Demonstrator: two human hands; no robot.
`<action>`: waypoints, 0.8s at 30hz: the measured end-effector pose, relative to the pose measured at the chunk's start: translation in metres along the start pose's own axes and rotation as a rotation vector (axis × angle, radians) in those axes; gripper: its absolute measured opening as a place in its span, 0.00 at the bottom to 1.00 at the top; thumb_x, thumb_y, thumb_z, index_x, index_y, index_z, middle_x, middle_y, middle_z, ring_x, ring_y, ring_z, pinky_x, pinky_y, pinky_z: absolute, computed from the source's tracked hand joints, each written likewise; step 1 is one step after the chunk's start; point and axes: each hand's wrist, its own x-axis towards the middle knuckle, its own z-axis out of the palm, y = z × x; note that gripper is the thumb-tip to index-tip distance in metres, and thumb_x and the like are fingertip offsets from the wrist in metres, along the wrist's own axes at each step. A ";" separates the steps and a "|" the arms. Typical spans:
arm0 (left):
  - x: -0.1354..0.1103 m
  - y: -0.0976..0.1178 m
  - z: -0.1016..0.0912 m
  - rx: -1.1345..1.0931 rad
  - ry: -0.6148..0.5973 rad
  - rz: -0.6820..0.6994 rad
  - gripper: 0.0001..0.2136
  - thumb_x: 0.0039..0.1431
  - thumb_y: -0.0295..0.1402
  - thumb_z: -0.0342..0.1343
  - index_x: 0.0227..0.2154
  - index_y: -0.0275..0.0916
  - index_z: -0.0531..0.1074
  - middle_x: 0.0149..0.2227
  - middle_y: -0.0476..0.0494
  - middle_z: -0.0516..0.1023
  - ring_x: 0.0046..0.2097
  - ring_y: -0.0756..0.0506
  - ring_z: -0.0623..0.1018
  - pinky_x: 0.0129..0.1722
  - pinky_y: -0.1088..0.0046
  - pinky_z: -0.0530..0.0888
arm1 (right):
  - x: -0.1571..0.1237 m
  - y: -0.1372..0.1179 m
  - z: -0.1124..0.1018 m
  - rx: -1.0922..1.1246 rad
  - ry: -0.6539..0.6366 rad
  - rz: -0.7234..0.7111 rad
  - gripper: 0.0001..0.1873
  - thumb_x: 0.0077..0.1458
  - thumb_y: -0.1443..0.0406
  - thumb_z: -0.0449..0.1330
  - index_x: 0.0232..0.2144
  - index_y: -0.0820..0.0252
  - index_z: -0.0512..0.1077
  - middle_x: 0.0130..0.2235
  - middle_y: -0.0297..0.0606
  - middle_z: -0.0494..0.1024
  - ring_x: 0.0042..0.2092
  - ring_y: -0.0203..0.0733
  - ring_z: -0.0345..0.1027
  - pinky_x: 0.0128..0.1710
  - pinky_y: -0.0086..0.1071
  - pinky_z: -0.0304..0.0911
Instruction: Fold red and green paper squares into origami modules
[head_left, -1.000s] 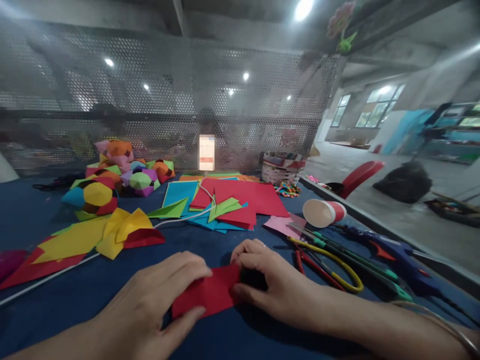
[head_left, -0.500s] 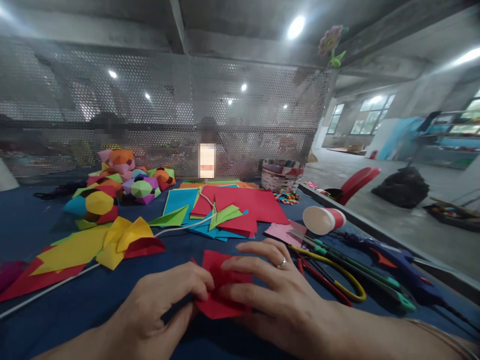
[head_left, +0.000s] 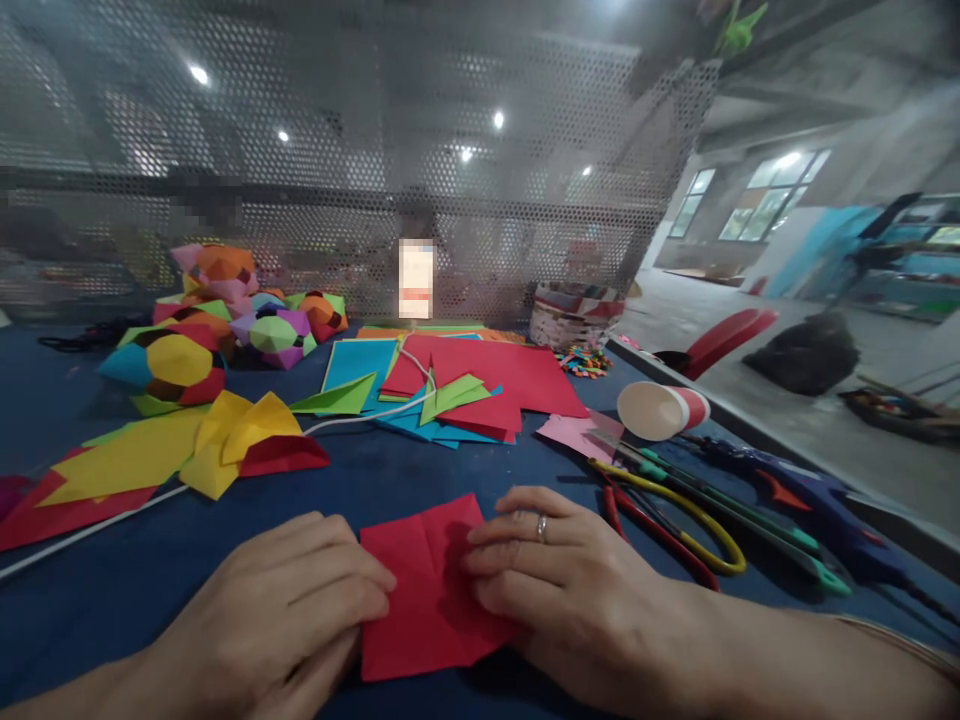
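A creased red square of paper (head_left: pixel 420 600) is held near the front of the dark blue tabletop (head_left: pixel 300 490). My left hand (head_left: pixel 292 600) has its fingers closed on the paper's left edge, the thumb hidden underneath. At the right edge, my right hand (head_left: pixel 570 590), with a ring on one finger, grips the same sheet with bent fingers over it. Beyond the hands lie folded yellow paper (head_left: pixel 232 435) at the left and a stack of red sheets (head_left: pixel 480 370) with blue and green pieces.
Folded-paper balls (head_left: pixel 180 365) are piled at the back left. A white cord (head_left: pixel 360 415) crosses the papers. To the right lie a tipped paper cup (head_left: pixel 652 410), pliers (head_left: pixel 667 535), green-handled scissors (head_left: pixel 750 515) and a glue gun (head_left: pixel 810 510). A woven basket (head_left: pixel 577 315) stands behind.
The red paper now lies flatter and more spread out, with both hands moved apart to its opposite edges. The view has tipped downward.
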 end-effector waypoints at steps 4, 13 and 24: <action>-0.002 0.005 0.004 -0.059 0.064 -0.035 0.16 0.62 0.15 0.50 0.42 0.44 0.74 0.35 0.48 0.86 0.35 0.46 0.84 0.41 0.68 0.81 | 0.001 -0.005 -0.003 0.017 -0.002 -0.005 0.04 0.71 0.69 0.61 0.44 0.57 0.77 0.45 0.38 0.90 0.51 0.43 0.85 0.65 0.40 0.67; -0.009 0.008 0.010 -0.142 0.109 -0.086 0.16 0.59 0.16 0.50 0.42 0.44 0.71 0.36 0.50 0.86 0.38 0.47 0.87 0.44 0.72 0.82 | 0.008 -0.007 -0.011 0.123 -0.037 0.095 0.03 0.72 0.68 0.62 0.47 0.58 0.75 0.45 0.37 0.89 0.51 0.41 0.85 0.59 0.36 0.69; -0.026 0.003 0.009 0.092 0.036 0.068 0.14 0.54 0.21 0.51 0.40 0.44 0.72 0.41 0.53 0.90 0.45 0.50 0.89 0.54 0.76 0.81 | 0.005 -0.010 -0.011 0.080 -0.030 0.014 0.07 0.75 0.68 0.59 0.42 0.58 0.77 0.42 0.37 0.90 0.45 0.41 0.85 0.57 0.41 0.63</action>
